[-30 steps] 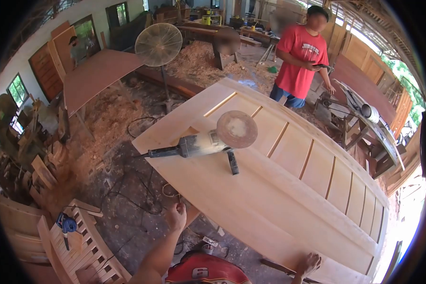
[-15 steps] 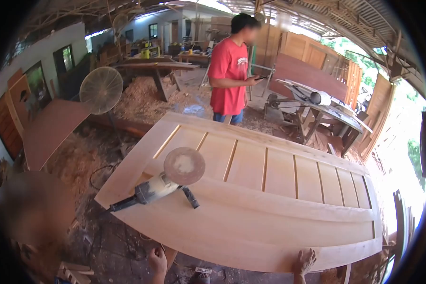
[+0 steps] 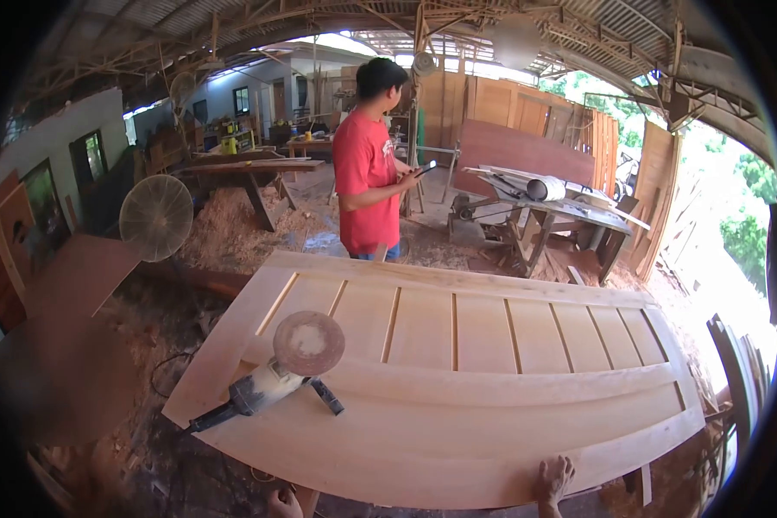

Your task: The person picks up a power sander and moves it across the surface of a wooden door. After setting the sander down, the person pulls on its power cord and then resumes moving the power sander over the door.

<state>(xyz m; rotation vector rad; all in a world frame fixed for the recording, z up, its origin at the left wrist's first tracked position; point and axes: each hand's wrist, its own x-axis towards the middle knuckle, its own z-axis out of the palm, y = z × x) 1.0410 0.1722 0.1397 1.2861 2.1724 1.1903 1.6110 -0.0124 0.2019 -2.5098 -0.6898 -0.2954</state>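
A pale wooden door panel (image 3: 492,445) with several grooved slats lies flat in front of me. On its left part rests an angle grinder (image 3: 268,387) with its round sanding disc (image 3: 309,344) facing up and its side handle pointing toward me. My right hand (image 3: 555,477) lies on the near edge of the panel, fingers spread and nothing in them. At the bottom of the view, my left hand (image 3: 284,502) is closed beside a piece of wood (image 3: 306,498) under the panel's edge. Whatever it holds is hidden, and the frame cuts off most of the hand.
Across the panel stands a person in a red shirt (image 3: 367,186) with a phone (image 3: 426,168). A round fan (image 3: 156,218) stands at left, near wood shavings. At right are a work table (image 3: 570,207) with a metal cylinder and upright boards (image 3: 738,371). A cable lies on the left floor.
My view has tilted up, so everything sits lower. My left hand is now mostly out of frame. The person's head has turned further away. My right hand stays on the panel's edge.
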